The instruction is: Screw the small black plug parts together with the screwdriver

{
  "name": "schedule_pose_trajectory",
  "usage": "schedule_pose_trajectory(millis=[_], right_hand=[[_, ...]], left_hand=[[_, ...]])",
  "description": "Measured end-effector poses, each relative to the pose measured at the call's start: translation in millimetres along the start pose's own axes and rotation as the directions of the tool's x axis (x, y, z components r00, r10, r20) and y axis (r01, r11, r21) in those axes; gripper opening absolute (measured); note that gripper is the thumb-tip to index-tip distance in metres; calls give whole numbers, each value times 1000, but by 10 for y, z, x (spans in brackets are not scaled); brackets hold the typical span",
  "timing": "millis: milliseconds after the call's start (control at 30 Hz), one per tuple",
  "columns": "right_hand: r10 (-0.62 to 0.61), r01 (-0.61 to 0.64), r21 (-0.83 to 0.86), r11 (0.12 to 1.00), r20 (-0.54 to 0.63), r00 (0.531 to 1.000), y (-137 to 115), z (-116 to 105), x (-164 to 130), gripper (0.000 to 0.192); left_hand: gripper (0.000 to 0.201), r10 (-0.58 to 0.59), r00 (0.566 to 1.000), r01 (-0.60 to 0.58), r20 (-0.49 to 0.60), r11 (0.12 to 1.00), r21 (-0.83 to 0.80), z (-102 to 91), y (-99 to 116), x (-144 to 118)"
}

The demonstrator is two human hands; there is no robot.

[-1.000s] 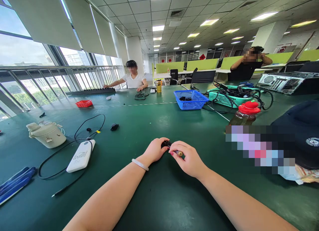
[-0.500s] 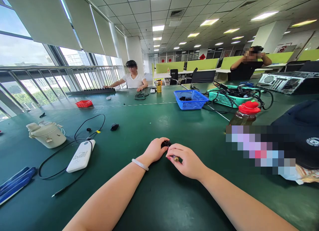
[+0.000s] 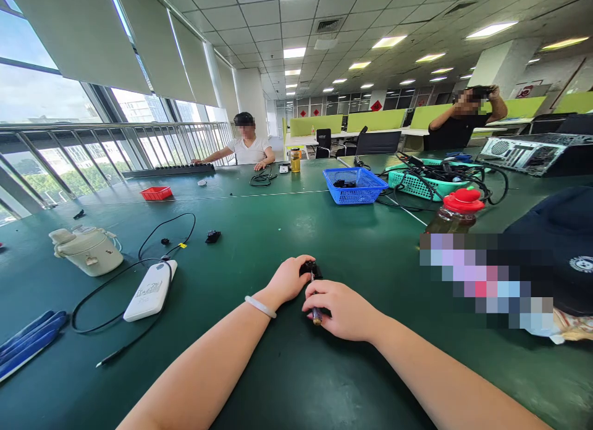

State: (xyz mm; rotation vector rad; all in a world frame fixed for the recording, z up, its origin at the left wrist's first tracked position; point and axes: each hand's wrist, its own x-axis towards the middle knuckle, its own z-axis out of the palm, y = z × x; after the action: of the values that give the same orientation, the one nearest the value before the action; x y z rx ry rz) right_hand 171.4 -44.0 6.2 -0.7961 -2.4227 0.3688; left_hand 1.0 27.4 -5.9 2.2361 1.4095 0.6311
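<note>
My left hand [image 3: 290,278] is closed around a small black part [image 3: 315,269] on the green table [image 3: 259,232]; its exact kind is too small to tell. In my right hand [image 3: 340,309] is a screwdriver [image 3: 317,314], its handle between the fingers and its thin shaft pointing away from me at the black part. Whether the tip touches the part, I cannot tell. Another small black piece [image 3: 213,236] lies farther off to the left.
On the left are a white power bank [image 3: 151,291] with a black cable, a cream bottle [image 3: 90,251] and blue gloves [image 3: 32,340]. Beyond stand a red tray [image 3: 156,194], a blue basket [image 3: 356,195] and a green basket [image 3: 407,184] of cables. A red-lidded bottle [image 3: 456,210] and dark cap [image 3: 556,244] are right.
My right hand has shifted slightly down and left, and the screwdriver has swung so its handle points toward me, showing the shaft. My left hand stays in place; more of the black part shows.
</note>
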Motion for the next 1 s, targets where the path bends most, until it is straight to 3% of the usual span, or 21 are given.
schedule_pose_trajectory(millis=[267, 567, 667, 800, 1000], right_hand=[[75, -56, 89, 994, -225, 971, -22, -74, 18, 19], [260, -206, 163, 965, -501, 826, 58, -92, 29, 17], [327, -299, 140, 944, -515, 792, 81, -113, 25, 19], [391, -341, 192, 920, -474, 789, 91, -132, 19, 22], [502, -397, 313, 863, -438, 745, 116, -129, 12, 43]], left_hand=[[39, 23, 1000, -23, 19, 1000, -9, -21, 4, -2], [34, 50, 999, -50, 15, 998, -49, -7, -7, 5], [36, 32, 999, -31, 15, 998, -46, -8, -9, 6], [37, 32, 999, -31, 18, 999, -27, -16, 1, 1], [35, 27, 999, -26, 30, 999, -40, -35, 32, -10]])
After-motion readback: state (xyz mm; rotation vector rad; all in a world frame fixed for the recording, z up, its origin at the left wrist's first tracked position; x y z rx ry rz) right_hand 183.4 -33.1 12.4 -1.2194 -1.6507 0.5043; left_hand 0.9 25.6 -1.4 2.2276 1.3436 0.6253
